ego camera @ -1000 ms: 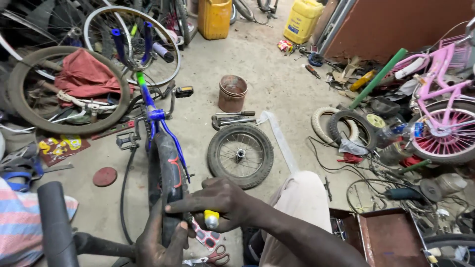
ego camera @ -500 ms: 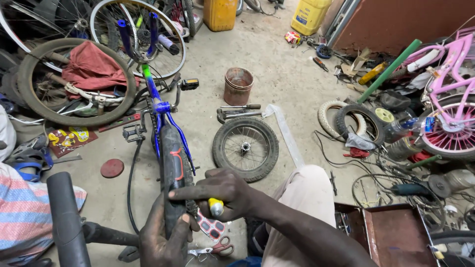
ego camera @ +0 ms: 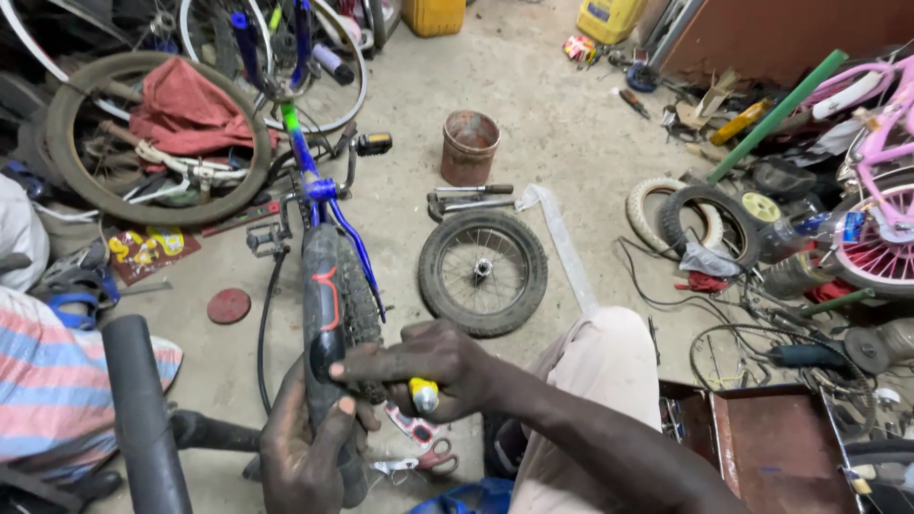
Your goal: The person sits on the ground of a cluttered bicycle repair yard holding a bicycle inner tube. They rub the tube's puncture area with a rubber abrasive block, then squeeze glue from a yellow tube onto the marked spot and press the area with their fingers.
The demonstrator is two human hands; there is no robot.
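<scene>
Black rubber tyre (ego camera: pixel 333 305) on the blue bicycle's (ego camera: pixel 319 190) wheel, gripped by the left hand (ego camera: pixel 305 452). Right hand (ego camera: pixel 428 366) was closed round a small yellow tube (ego camera: pixel 424 393), forefinger pressing the tyre. Risk: greasy fingers losing the tube onto scissors (ego camera: pixel 424 462) on the floor.

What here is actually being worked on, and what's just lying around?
In hand: left hand gripping black tube; right hand holding small yellow tube, finger on the rubber.

Lying about: small wheel, rusty can, scissors, pink bicycle.
</scene>
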